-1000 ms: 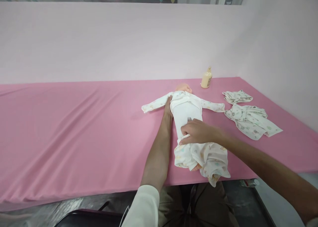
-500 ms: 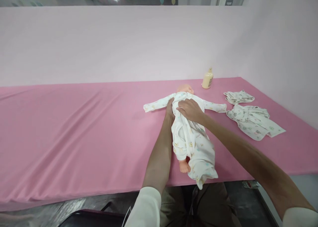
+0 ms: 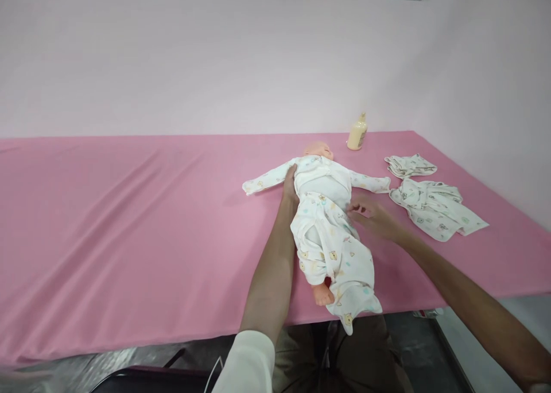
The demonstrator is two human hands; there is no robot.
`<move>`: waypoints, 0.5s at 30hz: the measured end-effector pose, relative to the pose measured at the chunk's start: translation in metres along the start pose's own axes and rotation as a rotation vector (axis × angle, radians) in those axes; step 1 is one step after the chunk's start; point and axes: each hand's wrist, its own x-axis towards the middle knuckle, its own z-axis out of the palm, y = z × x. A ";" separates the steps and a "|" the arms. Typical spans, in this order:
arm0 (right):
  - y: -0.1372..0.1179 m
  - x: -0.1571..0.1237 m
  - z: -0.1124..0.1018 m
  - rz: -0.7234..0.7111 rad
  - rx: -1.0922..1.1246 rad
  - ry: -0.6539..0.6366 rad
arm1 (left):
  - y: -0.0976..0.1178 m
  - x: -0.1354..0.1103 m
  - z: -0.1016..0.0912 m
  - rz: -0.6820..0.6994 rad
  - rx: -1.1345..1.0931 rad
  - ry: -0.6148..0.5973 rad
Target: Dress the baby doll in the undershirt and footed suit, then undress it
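A baby doll (image 3: pixel 319 150) lies on its back on the pink table (image 3: pixel 129 209), dressed in a white printed top and printed trousers (image 3: pixel 331 249). One bare foot (image 3: pixel 323 294) sticks out near the table's front edge. My left hand (image 3: pixel 290 187) rests flat against the doll's left flank under its arm, fingers partly hidden behind the body. My right hand (image 3: pixel 373 214) lies at the doll's other side by the waist, fingers pinched on the edge of the trousers.
A cream bottle (image 3: pixel 357 133) stands behind the doll's head by the pink wall. Two folded printed baby garments (image 3: pixel 411 164) (image 3: pixel 434 208) lie to the right. The table's front edge runs just below the doll's feet.
The printed trousers went from bunched at the legs up over the belly. My right hand moved from the waist to the chest, then down to the doll's right side. The left hand stayed.
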 end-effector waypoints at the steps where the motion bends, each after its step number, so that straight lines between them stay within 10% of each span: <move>1: 0.005 -0.006 -0.003 0.034 0.051 -0.042 | 0.001 -0.001 0.002 0.005 0.000 0.005; 10: 0.017 -0.010 -0.003 0.103 0.161 -0.239 | 0.007 -0.012 0.015 -0.076 0.066 -0.048; 15: 0.043 0.025 -0.021 0.027 -0.008 -0.042 | 0.007 -0.011 0.012 -0.063 0.048 0.082</move>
